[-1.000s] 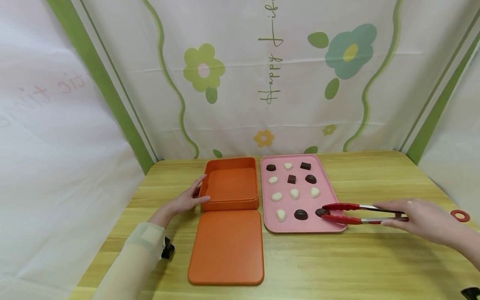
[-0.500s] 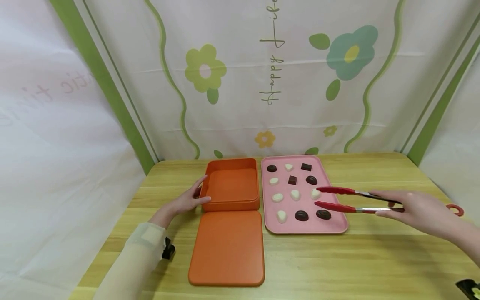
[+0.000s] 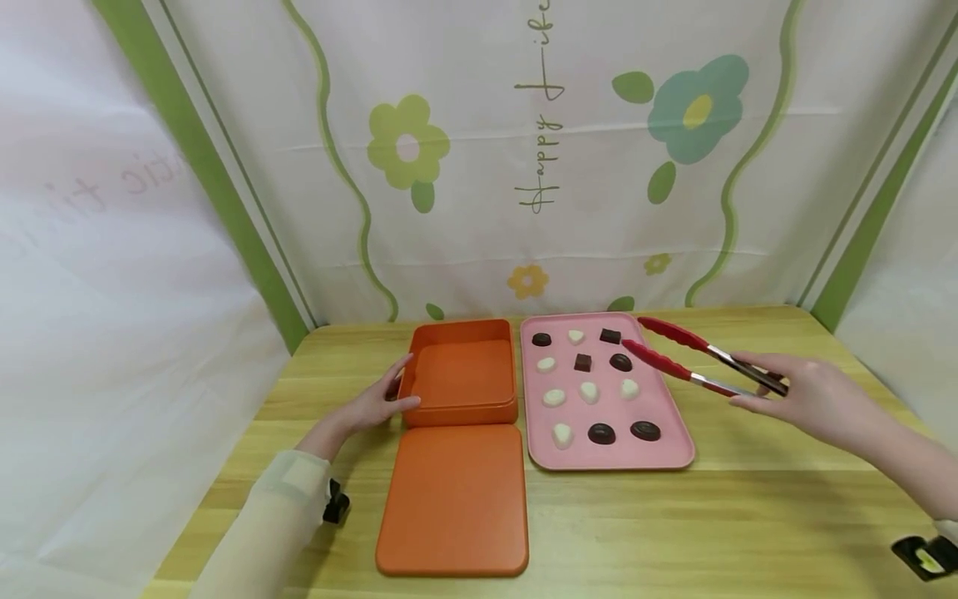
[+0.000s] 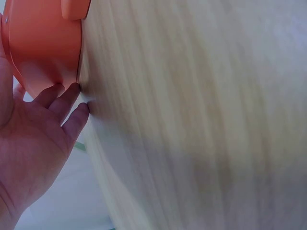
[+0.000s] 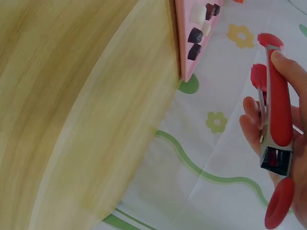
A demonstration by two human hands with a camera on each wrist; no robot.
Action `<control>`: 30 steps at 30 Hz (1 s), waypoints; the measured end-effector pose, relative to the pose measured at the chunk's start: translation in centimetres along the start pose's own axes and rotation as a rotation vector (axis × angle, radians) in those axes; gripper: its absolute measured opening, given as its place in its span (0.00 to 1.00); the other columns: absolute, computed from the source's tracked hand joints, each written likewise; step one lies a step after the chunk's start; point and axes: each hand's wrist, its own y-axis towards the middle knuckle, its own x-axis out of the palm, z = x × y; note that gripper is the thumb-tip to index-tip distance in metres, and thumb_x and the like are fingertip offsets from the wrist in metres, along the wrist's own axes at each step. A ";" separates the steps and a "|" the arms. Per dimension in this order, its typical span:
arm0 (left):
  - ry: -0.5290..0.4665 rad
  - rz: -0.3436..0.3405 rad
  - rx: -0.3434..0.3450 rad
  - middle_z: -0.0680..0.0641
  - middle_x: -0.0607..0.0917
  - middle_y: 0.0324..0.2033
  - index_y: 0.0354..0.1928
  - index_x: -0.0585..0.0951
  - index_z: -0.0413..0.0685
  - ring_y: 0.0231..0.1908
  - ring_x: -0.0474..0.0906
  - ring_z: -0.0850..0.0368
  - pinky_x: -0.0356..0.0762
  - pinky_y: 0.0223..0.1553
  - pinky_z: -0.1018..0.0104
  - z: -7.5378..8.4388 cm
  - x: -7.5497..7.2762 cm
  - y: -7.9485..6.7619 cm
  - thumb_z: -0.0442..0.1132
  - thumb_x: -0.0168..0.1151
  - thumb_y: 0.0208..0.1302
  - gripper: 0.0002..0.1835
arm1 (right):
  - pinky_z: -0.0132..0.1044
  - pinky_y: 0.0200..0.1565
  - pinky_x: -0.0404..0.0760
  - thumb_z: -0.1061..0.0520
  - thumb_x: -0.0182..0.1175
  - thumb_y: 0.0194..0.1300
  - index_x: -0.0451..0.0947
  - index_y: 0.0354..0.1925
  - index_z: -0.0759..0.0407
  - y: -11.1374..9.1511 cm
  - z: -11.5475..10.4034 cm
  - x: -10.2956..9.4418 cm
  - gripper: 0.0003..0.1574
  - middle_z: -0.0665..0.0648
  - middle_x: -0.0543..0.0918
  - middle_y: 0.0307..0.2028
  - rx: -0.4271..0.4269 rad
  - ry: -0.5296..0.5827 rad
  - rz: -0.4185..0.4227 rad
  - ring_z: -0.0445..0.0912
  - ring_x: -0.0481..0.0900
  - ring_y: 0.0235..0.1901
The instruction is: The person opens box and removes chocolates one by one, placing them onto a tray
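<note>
My left hand (image 3: 368, 408) touches the near left corner of an orange box (image 3: 458, 414), fingers along its side and thumb at the front rim. In the left wrist view its fingertips (image 4: 73, 91) lie against the box's outer wall. My right hand (image 3: 812, 398) holds red-tipped metal tongs (image 3: 677, 366), their arms spread with nothing between them. The tongs' tips hover by the far right edge of a pink tray (image 3: 609, 448), close to a dark square chocolate (image 3: 609, 336). A dark oval chocolate (image 3: 620, 363) lies just below on the tray.
Several white chocolates (image 3: 589, 392) and dark chocolates (image 3: 601, 433) lie in rows on the tray. A flat orange lid (image 3: 455, 503) lies in front of the box on the wooden table (image 3: 636, 532). A printed curtain (image 3: 479, 216) stands behind and at both sides.
The tongs have moved from the dark oval chocolate at the tray's near right, spreading apart, to its far right. That chocolate stays on the tray. My left hand keeps its place on the box.
</note>
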 end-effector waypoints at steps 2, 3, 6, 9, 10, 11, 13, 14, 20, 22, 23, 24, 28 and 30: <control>-0.002 -0.003 0.004 0.29 0.50 0.72 0.78 0.39 0.54 0.71 0.49 0.35 0.51 0.67 0.41 0.1 0.0 0.0 0.47 0.60 0.69 0.47 | 0.29 0.15 0.59 0.57 0.79 0.41 0.81 0.51 0.66 0.1 0.2 0.3 0.36 0.39 0.77 0.21 0.002 -0.001 0.021 0.30 0.58 0.15; -0.002 -0.004 0.004 0.29 0.49 0.72 0.78 0.39 0.54 0.71 0.48 0.35 0.51 0.67 0.41 0.1 0.0 0.0 0.47 0.60 0.69 0.47 | 0.29 0.16 0.59 0.58 0.79 0.41 0.81 0.51 0.66 0.2 0.3 0.4 0.37 0.39 0.77 0.21 0.010 0.000 0.027 0.30 0.59 0.15; 0.006 -0.005 0.005 0.30 0.48 0.72 0.78 0.39 0.55 0.71 0.47 0.35 0.51 0.67 0.41 0.2 0.0 0.0 0.48 0.60 0.69 0.47 | 0.30 0.16 0.60 0.56 0.79 0.44 0.80 0.52 0.66 0.3 0.6 0.7 0.37 0.43 0.80 0.21 0.070 0.001 0.024 0.33 0.62 0.15; 0.011 -0.004 0.007 0.29 0.49 0.72 0.78 0.39 0.54 0.71 0.47 0.35 0.51 0.67 0.40 0.1 0.0 0.0 0.48 0.60 0.69 0.47 | 0.34 0.19 0.65 0.52 0.77 0.49 0.77 0.55 0.68 0.3 0.9 0.9 0.38 0.56 0.84 0.29 0.162 0.001 -0.009 0.42 0.71 0.20; 0.010 -0.004 0.007 0.29 0.49 0.72 0.78 0.39 0.54 0.71 0.47 0.35 0.51 0.67 0.40 0.1 0.0 0.0 0.48 0.60 0.69 0.47 | 0.36 0.21 0.67 0.50 0.76 0.51 0.76 0.57 0.68 0.3 1.0 1.1 0.40 0.60 0.83 0.33 0.195 0.002 -0.024 0.46 0.74 0.23; 0.013 -0.004 0.007 0.29 0.49 0.72 0.78 0.39 0.54 0.71 0.48 0.35 0.51 0.67 0.40 0.1 0.0 0.0 0.48 0.60 0.70 0.47 | 0.38 0.22 0.68 0.48 0.75 0.52 0.75 0.58 0.69 0.4 1.2 1.2 0.41 0.64 0.82 0.37 0.220 0.001 -0.037 0.51 0.76 0.26; 0.011 -0.002 0.005 0.29 0.50 0.72 0.78 0.39 0.55 0.71 0.48 0.35 0.51 0.67 0.41 0.0 0.0 0.0 0.48 0.60 0.70 0.47 | 0.41 0.25 0.70 0.45 0.73 0.55 0.72 0.60 0.70 0.5 1.4 1.6 0.43 0.70 0.79 0.43 0.268 0.008 -0.059 0.57 0.77 0.32; 0.010 -0.001 0.003 0.29 0.50 0.72 0.78 0.39 0.55 0.71 0.48 0.35 0.51 0.67 0.41 0.0 0.0 0.0 0.48 0.60 0.70 0.47 | 0.42 0.26 0.70 0.45 0.72 0.56 0.71 0.61 0.71 0.5 1.6 1.8 0.44 0.70 0.77 0.43 0.286 0.014 -0.068 0.58 0.77 0.34; 0.003 -0.001 -0.001 0.29 0.49 0.72 0.78 0.39 0.56 0.71 0.47 0.35 0.49 0.67 0.40 -0.1 0.0 0.0 0.47 0.60 0.70 0.47 | 0.45 0.28 0.70 0.44 0.69 0.59 0.68 0.62 0.72 0.5 2.8 3.1 0.45 0.74 0.73 0.44 0.346 0.054 -0.090 0.59 0.75 0.34; -0.006 -0.002 0.003 0.29 0.48 0.72 0.78 0.38 0.56 0.71 0.46 0.34 0.49 0.67 0.39 -0.1 0.1 0.0 0.46 0.60 0.70 0.47 | 0.48 0.29 0.70 0.44 0.69 0.60 0.68 0.63 0.72 0.4 3.4 3.5 0.44 0.77 0.72 0.45 0.356 0.067 -0.093 0.61 0.74 0.34; -0.009 -0.003 0.004 0.29 0.48 0.72 0.78 0.38 0.55 0.71 0.46 0.34 0.49 0.67 0.39 0.0 0.1 0.0 0.45 0.60 0.70 0.47 | 0.50 0.30 0.70 0.44 0.68 0.61 0.68 0.63 0.71 0.3 3.6 3.7 0.44 0.78 0.72 0.46 0.362 0.071 -0.093 0.61 0.74 0.35; -0.014 -0.006 0.003 0.28 0.48 0.72 0.78 0.38 0.53 0.71 0.46 0.33 0.49 0.67 0.39 0.3 0.1 -0.1 0.44 0.60 0.70 0.47 | 0.50 0.30 0.70 0.44 0.68 0.61 0.68 0.63 0.71 0.2 3.8 3.9 0.43 0.78 0.71 0.47 0.368 0.070 -0.092 0.61 0.74 0.35; -0.013 -0.013 -0.002 0.26 0.48 0.71 0.77 0.39 0.47 0.70 0.46 0.31 0.49 0.66 0.38 1.9 0.1 -0.8 0.42 0.60 0.70 0.47 | 0.48 0.30 0.69 0.44 0.68 0.61 0.68 0.62 0.72 -0.2 4.7 4.8 0.43 0.80 0.71 0.46 0.379 0.070 -0.086 0.61 0.72 0.35; -0.004 -0.011 -0.003 0.27 0.48 0.71 0.78 0.39 0.49 0.70 0.46 0.32 0.49 0.66 0.38 1.8 0.1 -0.8 0.44 0.60 0.70 0.47 | 0.46 0.29 0.67 0.44 0.68 0.61 0.68 0.62 0.72 -0.4 5.1 5.3 0.43 0.80 0.72 0.45 0.388 0.065 -0.087 0.61 0.71 0.34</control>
